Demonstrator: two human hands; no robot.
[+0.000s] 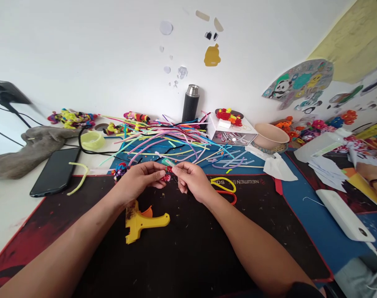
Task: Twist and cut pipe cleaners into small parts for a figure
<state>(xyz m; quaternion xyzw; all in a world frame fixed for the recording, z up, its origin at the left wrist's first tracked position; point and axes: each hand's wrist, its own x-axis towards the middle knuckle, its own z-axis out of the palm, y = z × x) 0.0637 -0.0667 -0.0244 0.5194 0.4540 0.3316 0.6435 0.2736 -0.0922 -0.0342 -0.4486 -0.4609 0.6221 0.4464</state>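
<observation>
Between the fingertips of both hands is a small red glittery piece [166, 177], partly covered by the fingers. My left hand [138, 181] pinches it from the left. From the other side, my right hand [193, 179] pinches its edge with thumb and forefinger. Below the left hand, a yellow glue gun [148, 222] with an orange trigger lies on the black mat [188, 256]. Scissors with yellow and red handles [228, 184] lie just right of my right hand, their blades hidden. A dark multicoloured fuzzy figure [120, 170] sits beside the left hand.
Loose pipe cleaners [170, 138] pile up behind the hands, before a black flask [191, 103] and a white box [230, 128]. A phone [55, 171] lies left. At right are a bowl [271, 135], a white power bank [345, 215] and another person's hand [370, 170].
</observation>
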